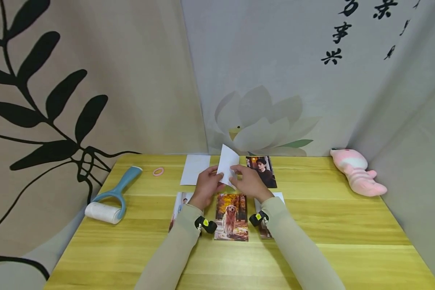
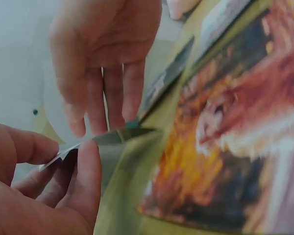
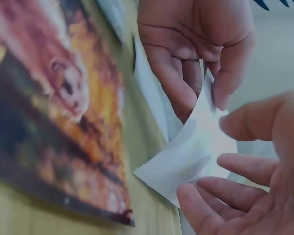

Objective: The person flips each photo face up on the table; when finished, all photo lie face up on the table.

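White and bowed, the card (image 1: 226,164) is raised just beyond the dog photo (image 1: 231,217), pinched in the grip of the left hand (image 1: 206,186); the right hand (image 1: 253,183), fingers loosely extended alongside, should steady only its edges, preventing creases.

Held card (image 1: 227,163): its facing side is showing plain white.
Dog photo (image 1: 230,219): orange, yellow and brown are blazing around a reddish-gold coat.
Portrait photo (image 1: 264,175): dark tones are dominating — black clothing, reddish-brown patches.
Table (image 1: 355,266): yellow-green wood grain is running in lighter and darker streaks.
Lint roller (image 1: 121,186): muted blue is pairing with white.
Plush toy (image 1: 360,177): pink is mixing with white patches and pale stripes.
Backdrop (image 1: 141,80): beige and greyish-white cloth is carrying black leaves, black characters and a pale lotus.
Sleeves (image 1: 302,249): pale beige is covering both.
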{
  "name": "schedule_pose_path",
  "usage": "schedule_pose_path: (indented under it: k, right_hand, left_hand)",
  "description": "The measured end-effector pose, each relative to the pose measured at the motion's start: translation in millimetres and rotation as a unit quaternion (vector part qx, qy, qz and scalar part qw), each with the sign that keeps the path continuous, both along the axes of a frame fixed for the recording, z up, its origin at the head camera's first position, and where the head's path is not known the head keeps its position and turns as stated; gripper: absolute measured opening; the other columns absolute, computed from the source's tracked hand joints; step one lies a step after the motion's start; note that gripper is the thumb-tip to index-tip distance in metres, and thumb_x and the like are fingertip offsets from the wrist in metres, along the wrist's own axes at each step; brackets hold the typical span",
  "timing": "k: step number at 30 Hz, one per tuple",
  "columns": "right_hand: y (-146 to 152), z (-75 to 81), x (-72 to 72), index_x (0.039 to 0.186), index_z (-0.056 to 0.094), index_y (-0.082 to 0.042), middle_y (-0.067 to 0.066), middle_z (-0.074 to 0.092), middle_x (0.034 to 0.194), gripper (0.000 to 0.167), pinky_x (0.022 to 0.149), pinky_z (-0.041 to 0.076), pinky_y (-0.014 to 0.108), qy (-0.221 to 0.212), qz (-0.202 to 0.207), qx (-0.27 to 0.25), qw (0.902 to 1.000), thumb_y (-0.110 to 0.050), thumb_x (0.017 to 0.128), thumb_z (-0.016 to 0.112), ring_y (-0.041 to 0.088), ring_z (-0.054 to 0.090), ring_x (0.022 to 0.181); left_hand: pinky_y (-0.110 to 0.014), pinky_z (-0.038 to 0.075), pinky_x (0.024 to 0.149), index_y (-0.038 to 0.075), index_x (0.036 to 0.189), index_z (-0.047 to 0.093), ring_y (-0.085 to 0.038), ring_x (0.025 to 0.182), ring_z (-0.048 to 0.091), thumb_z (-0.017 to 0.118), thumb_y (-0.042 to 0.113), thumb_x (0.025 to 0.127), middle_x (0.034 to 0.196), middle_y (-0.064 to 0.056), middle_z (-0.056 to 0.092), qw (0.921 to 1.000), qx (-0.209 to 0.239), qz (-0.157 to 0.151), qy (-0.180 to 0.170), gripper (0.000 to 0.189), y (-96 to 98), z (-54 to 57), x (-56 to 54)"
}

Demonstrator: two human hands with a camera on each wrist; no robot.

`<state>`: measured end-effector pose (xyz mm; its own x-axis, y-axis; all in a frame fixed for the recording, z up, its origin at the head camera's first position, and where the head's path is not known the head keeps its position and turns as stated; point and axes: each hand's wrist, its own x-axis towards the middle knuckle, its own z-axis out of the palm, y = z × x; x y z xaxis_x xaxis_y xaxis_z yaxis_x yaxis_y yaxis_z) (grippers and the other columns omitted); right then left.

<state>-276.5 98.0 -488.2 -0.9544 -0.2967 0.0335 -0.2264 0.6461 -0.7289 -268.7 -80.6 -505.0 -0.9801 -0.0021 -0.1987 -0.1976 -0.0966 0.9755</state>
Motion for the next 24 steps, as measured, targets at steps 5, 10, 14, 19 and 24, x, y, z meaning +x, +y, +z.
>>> schedule_pose_path:
  k: [5,10,14,19,24]
  right_hand:
    - [2,3.1,3.8,0.149,0.061,-0.015,0.009,0.066,0.146,0.046,0.106,0.055,0.054,-0.036,-0.032,-0.088,0.9949,-0.033,0.106,0.064,0.033,0.066,0.13]
    - [4,6.1,8.2,0.152,0.056,-0.013,0.014,0.067,0.137,0.05,0.101,0.059,0.052,-0.096,-0.033,-0.193,0.976,-0.037,0.108,0.06,0.03,0.071,0.117]
    - [5,9.5,12.0,0.157,0.049,-0.008,0.02,0.063,0.142,0.057,0.098,0.06,0.053,-0.131,-0.026,-0.243,0.9606,-0.041,0.11,0.056,0.029,0.075,0.108]
    - [7,13.1,16.5,0.152,0.051,-0.004,0.021,0.065,0.136,0.055,0.091,0.064,0.048,-0.155,-0.024,-0.265,0.9515,-0.042,0.112,0.052,0.023,0.074,0.096]
    - [8,14.3,20.2,0.14,0.059,-0.001,0.003,0.06,0.077,0.038,0.069,0.058,0.037,-0.157,-0.032,-0.248,0.9555,-0.025,0.111,0.053,0.012,0.053,0.06]
  left_hand:
    - [-0.04,0.063,0.09,0.007,0.148,0.061,-0.017,0.096,0.069,0.065,0.014,0.105,0.139,-0.02,0.067,0.9992,-0.014,-0.019,0.031,0.043,5.3,10.7,8.7]
    - [-0.041,0.062,0.089,0.011,0.141,0.067,-0.026,0.113,0.068,0.07,0.018,0.103,0.137,-0.014,0.068,0.9958,-0.049,-0.044,0.063,0.04,12.8,18.3,19.6]
    - [-0.039,0.059,0.09,0.015,0.139,0.069,-0.027,0.117,0.067,0.074,0.022,0.099,0.136,-0.008,0.069,0.9911,-0.093,-0.06,0.074,0.04,17.5,26.3,29.7]
    - [-0.038,0.058,0.09,0.016,0.136,0.07,-0.023,0.112,0.064,0.078,0.021,0.094,0.13,-0.007,0.069,0.9818,-0.154,-0.063,0.093,0.043,21.2,29.4,37.9]
    - [-0.039,0.051,0.085,0.016,0.134,0.071,-0.021,0.099,0.058,0.086,0.03,0.09,0.118,-0.008,0.064,0.9547,-0.251,-0.068,0.145,0.049,24.6,26.5,43.8]
